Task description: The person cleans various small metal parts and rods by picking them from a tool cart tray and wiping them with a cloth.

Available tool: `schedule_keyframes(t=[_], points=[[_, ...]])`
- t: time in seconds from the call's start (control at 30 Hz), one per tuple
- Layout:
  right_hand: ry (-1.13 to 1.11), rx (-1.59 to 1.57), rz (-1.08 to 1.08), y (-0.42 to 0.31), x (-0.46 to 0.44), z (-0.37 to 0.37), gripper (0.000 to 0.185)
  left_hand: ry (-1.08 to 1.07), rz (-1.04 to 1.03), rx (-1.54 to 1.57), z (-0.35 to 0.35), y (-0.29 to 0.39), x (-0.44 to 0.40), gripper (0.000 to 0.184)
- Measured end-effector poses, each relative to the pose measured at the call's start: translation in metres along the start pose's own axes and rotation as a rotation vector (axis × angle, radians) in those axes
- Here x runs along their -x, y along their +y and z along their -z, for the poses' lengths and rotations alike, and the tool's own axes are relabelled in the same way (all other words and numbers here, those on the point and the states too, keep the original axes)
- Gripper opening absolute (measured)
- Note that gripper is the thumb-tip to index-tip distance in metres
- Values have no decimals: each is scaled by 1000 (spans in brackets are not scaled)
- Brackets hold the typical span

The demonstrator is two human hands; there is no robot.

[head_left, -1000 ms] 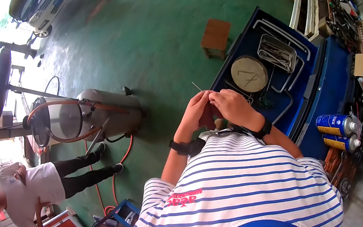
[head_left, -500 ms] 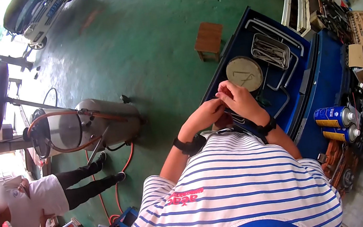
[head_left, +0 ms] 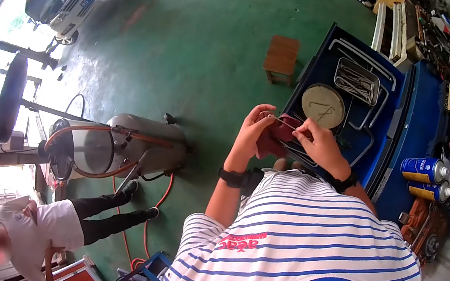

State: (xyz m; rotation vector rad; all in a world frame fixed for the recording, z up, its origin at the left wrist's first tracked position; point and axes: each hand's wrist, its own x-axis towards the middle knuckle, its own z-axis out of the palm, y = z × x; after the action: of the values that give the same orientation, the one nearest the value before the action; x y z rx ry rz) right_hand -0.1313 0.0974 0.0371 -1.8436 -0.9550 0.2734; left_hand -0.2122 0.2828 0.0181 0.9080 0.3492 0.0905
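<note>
Head view, seen remotely: I observed a thin, straight, greyish rod [head_left: 284,123] slanting betw. the L hand [head_left: 253,130] and the R hand [head_left: 320,145], nr. the edge of a blue tray [head_left: 380,125]. Both hands were partly closed, fingers pinching the rod. A crumpled, matte, dark-red cloth [head_left: 269,144] showed betw. them, approx. under the rod.

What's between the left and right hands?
A thin rod spans from left hand to right hand, dark red cloth next to it; head view.
</note>
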Motion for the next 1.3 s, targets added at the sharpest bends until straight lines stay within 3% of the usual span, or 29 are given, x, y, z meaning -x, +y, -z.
schedule_keyframes(t=[0.17,0.27,0.53,0.83,0.9,1.03,1.13,1.3], points=[[-74,96,-28,4,3,-9,12,14,74,-10,11,-10,3,19],[-132,79,-166,6,4,-13,13,26,116,-19,11,-11,4,17],[-90,147,-44,10,4,-13,25,94,190,4,18,-6,-2,24],[-100,147,-6,16,11,-11,25,161,130,31,28,-8,-15,32],[-68,139,18,17,12,-14,25,79,170,-30,27,-5,-14,31],[-35,118,46,18,10,-10,22,113,249,-155,11,-13,-17,35],[-42,64,95,17,9,-6,20,85,229,-431,6,-30,-24,40],[-4,155,223,16,11,9,21,12,249,-485,-1,-35,-27,36]])
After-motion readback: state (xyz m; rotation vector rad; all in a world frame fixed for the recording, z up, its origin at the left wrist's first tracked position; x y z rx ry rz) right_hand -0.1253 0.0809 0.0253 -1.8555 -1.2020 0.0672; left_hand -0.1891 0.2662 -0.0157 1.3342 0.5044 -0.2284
